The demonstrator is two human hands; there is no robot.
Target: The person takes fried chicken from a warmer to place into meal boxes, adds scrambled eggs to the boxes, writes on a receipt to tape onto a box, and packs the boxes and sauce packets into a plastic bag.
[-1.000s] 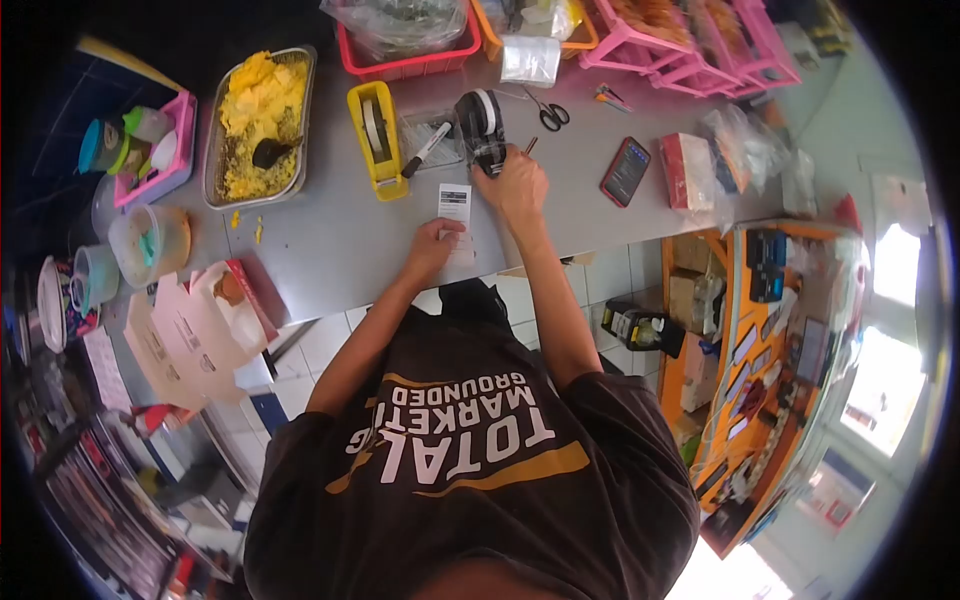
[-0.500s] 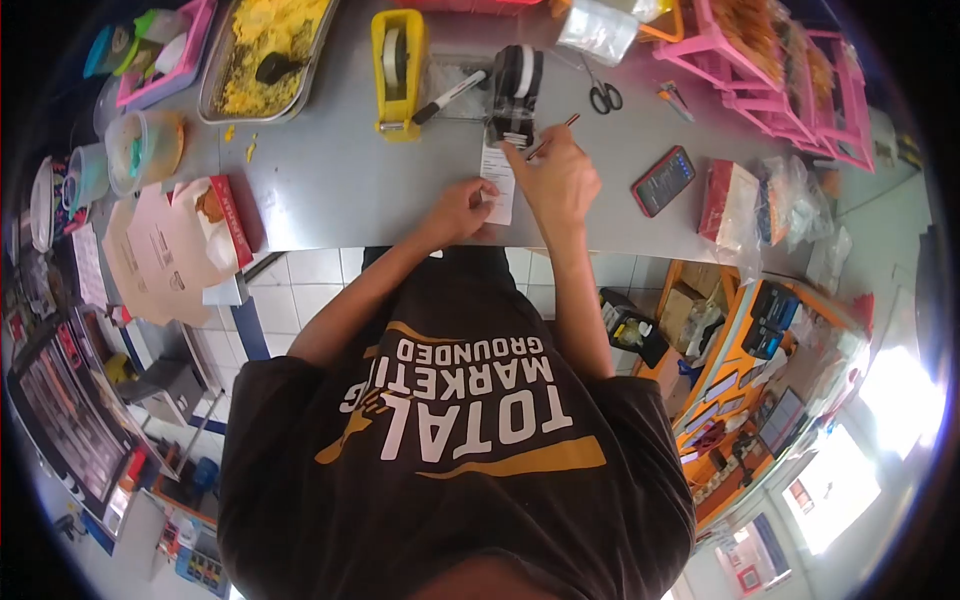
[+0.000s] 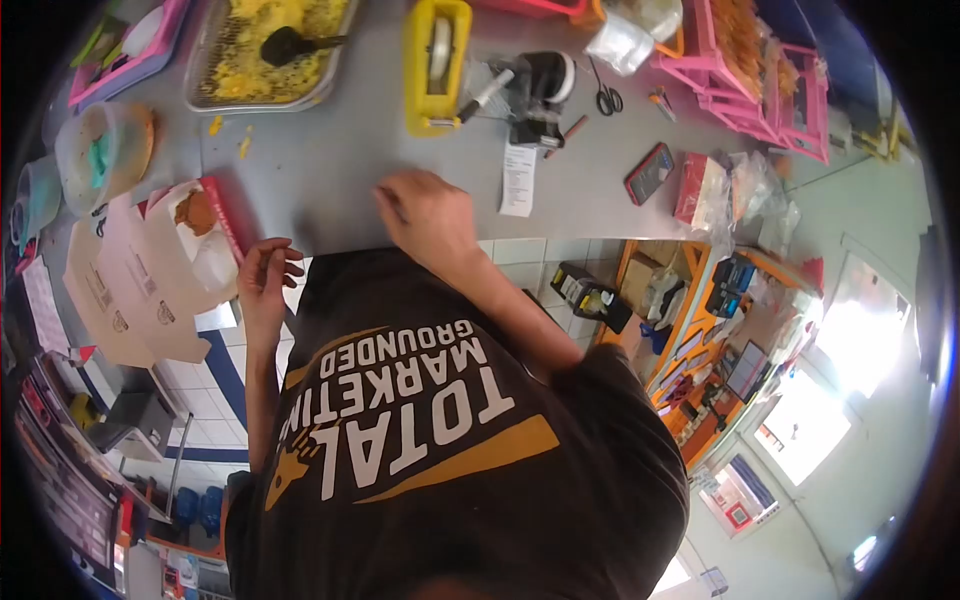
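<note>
My left hand (image 3: 268, 270) is at the table's front edge, right beside the open cardboard food box (image 3: 150, 265). Its fingers are loosely bent and apart, with nothing visible in them. My right hand (image 3: 428, 212) hovers over the front of the table, back upward, its fingers curled together; what they hold, if anything, is hidden. To its right lies a narrow printed paper slip (image 3: 517, 185), just below a black tape dispenser (image 3: 543, 90). Inside the box are a brown piece of food (image 3: 195, 212) and a white rounded item (image 3: 213, 262).
Farther back are a yellow tape dispenser (image 3: 437, 65), a marker (image 3: 486, 96), scissors (image 3: 607, 98) and a reddish pencil (image 3: 567, 136). A phone (image 3: 650, 174) lies to the right. A metal tray of yellow crumbs (image 3: 210, 95) and plastic tubs (image 3: 105, 150) stand left; pink baskets (image 3: 705, 75) stand right.
Both hands have left the paper slip and moved left, the left one to the food box. The slip stays by the black dispenser. My view has turned and shifted.
</note>
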